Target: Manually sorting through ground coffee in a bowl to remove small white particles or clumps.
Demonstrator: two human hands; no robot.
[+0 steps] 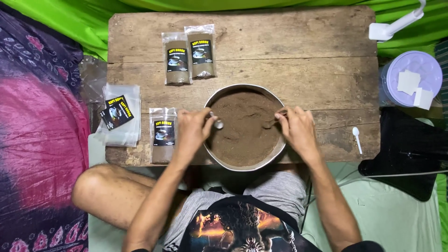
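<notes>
Landmark: metal bowl (244, 161) of brown powder (245, 126), at the near edge of the wooden board (303, 46).

Left of bowl: stack of empty pouches (122, 116), then one filled pouch (163, 140).

Your left hand (192, 133), at the bowl's left rim, pinches a small metal spoon (217, 123); keep it level.

Your right hand (298, 130), at the right rim, is curled; what it grips is unclear.

White spoon (357, 137) lies right of bowl.

The bowl (245, 127) sits on the wooden board (298, 42) at its near edge — two filled packets (189, 56) behind it to the left, one packet (163, 140) just left, empty bags (120, 114) farther left, a plastic spoon (357, 139) well right.
</notes>
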